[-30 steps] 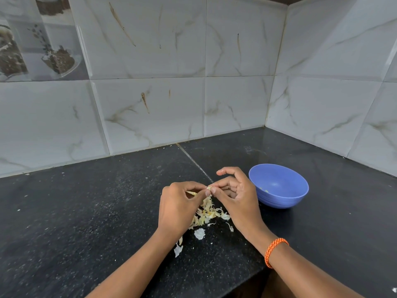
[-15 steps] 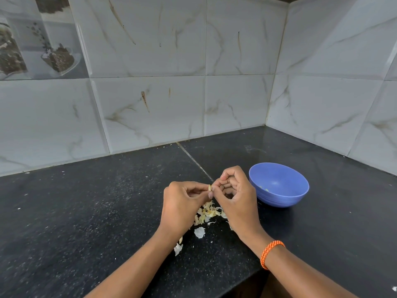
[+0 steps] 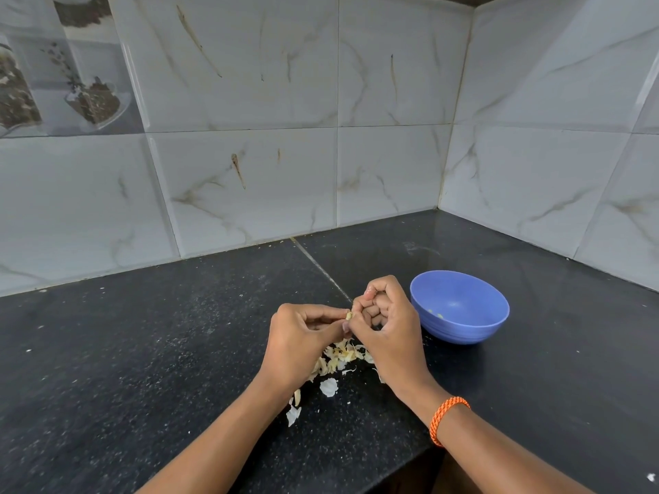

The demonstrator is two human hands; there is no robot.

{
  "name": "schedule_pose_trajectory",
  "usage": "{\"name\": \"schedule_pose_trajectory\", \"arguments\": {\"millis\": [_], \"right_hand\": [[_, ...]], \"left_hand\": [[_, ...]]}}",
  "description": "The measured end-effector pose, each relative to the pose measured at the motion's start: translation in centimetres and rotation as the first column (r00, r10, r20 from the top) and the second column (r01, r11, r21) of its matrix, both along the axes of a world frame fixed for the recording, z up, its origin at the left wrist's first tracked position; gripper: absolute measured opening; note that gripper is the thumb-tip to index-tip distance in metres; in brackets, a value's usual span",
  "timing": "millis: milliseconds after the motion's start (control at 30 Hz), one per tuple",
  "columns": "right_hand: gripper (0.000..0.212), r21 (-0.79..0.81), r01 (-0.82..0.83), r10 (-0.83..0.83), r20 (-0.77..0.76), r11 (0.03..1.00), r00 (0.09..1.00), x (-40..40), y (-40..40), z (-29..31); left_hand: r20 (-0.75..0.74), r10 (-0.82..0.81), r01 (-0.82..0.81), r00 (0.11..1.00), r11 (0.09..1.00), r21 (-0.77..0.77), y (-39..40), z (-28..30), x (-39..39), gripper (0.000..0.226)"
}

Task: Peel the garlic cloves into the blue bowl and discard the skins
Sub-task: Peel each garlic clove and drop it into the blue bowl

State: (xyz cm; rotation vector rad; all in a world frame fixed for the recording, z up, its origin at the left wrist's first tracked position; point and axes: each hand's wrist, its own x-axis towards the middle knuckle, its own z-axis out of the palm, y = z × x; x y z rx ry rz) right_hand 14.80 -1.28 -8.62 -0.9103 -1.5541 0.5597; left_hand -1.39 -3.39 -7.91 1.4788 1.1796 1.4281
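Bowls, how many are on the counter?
1. The blue bowl sits on the black counter, just right of the right hand. Nothing else in view looks like a bowl.

A single head-worn wide-angle view looks forward and down from close above the dark bench [image 3: 142, 351], facing a tiled wall corner [image 3: 442, 205], with both hands near the frame's lower centre.

The small pale garlic clove [image 3: 349, 315] is mostly hidden between pinching fingertips; the pale specks inside the round blue plastic bowl [image 3: 460, 328] are too small to identify.
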Motion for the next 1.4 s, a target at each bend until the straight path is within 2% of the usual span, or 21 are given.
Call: {"name": "schedule_pose_trajectory", "arguments": {"millis": [300,533,767,900,1133,1400], "right_hand": [[0.031,-0.068,-0.033,0.026,-0.093,0.997,0.995,0.09,0.33,-0.01],[0.034,-0.126,-0.065,0.061,-0.035,0.99,0.997,0.24,0.53,-0.19],[0.034,-0.166,-0.138,0.137,-0.022,0.976,0.99,0.18,0.63,-0.24],[0.033,-0.146,-0.184,0.182,-0.029,0.972,0.983,0.08,0.4,0.04],[0.03,-0.062,-0.073,0.071,-0.024,0.995,0.997,0.06,-0.16,0.33],[0.031,-0.096,-0.152,0.14,-0.121,0.984,0.983,0.28,0.27,0.26]], "left_hand": [[0.049,0.021,-0.022,0.999,1.0,0.016,0.01,0.45,0.0,0.014],[0.115,0.031,-0.032,0.993,0.999,0.007,-0.01,0.44,-0.2,0.018],[0.167,0.006,-0.003,0.986,1.0,-0.015,-0.12,0.44,-0.56,0.013],[0.163,-0.008,0.013,0.987,1.0,-0.026,-0.04,0.51,-0.52,0.01],[0.166,-0.006,0.014,0.986,0.999,-0.051,-0.06,0.47,-0.68,0.01],[0.183,-0.005,0.007,0.983,1.0,-0.014,-0.01,0.11,-0.72,0.009]]}}
